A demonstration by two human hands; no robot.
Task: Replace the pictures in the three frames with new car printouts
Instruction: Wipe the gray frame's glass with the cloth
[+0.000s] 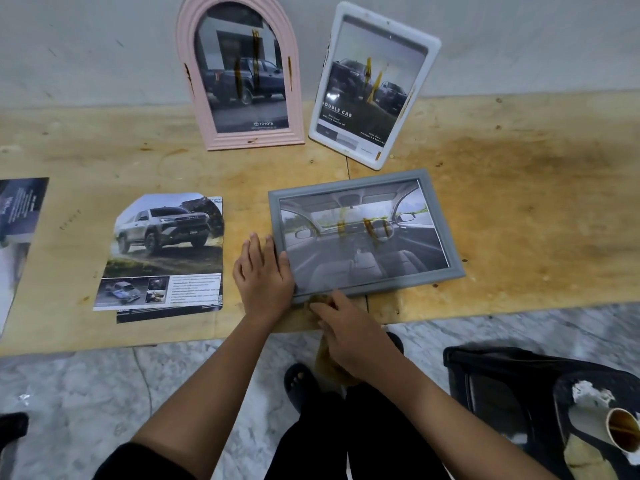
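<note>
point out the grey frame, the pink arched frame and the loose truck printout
grey frame (437,223): head view, on its right border.
pink arched frame (254,140): head view, on its bottom border.
truck printout (166,237): head view, on the truck photo.

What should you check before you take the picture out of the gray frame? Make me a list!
1. Gray frame lies flat on the wooden table: ok.
2. Left hand steadies the frame's left edge: ok.
3. Right hand is free to work: not ok, it holds a brownish cloth at the frame's bottom edge.
4. Glass is clean: not ok, brown smears show over the picture.
5. New truck printout is ready nearby: ok, it lies left of the frame.
6. Back clips are open: cannot tell, the frame is face up.
</note>
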